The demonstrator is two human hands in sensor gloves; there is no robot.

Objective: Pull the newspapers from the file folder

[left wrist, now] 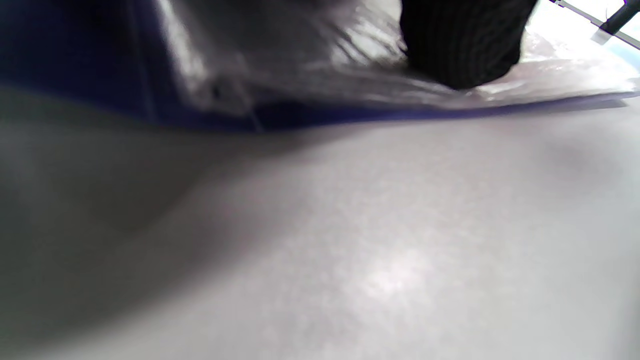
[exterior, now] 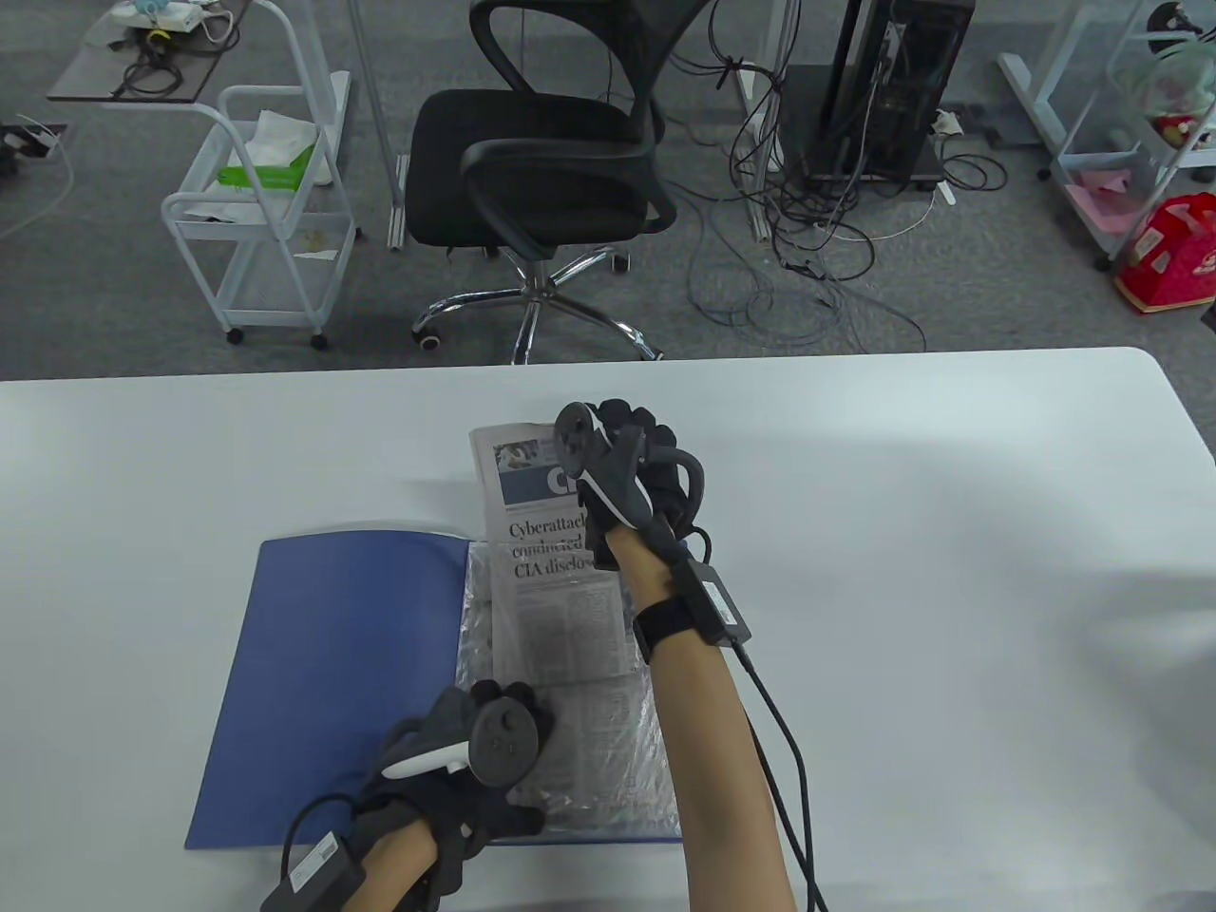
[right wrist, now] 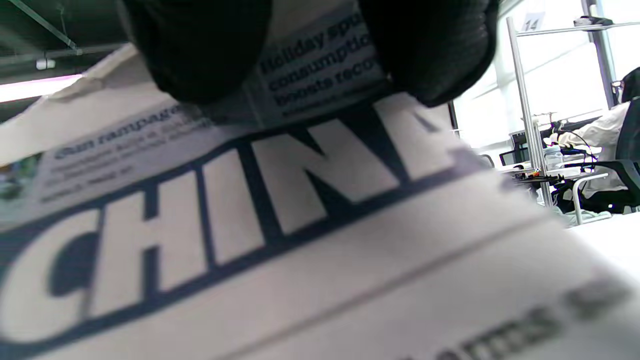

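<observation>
A blue file folder [exterior: 342,684] lies open on the white table [exterior: 902,570], with a clear plastic sleeve [exterior: 608,760] on its right half. A folded newspaper [exterior: 541,570] sticks out of the sleeve's far end, its top part beyond the folder. My right hand [exterior: 632,465] grips the newspaper's far right edge; in the right wrist view gloved fingers [right wrist: 200,45] lie on the masthead page [right wrist: 280,200]. My left hand [exterior: 484,750] presses down on the sleeve near the folder's front edge; in the left wrist view a fingertip [left wrist: 462,45] rests on the plastic [left wrist: 300,65].
A black office chair [exterior: 551,161] stands beyond the table's far edge, with a white wire cart [exterior: 266,209] to its left and a tangle of cables [exterior: 817,237] to its right. Glove cables trail from both wrists toward the table's front edge.
</observation>
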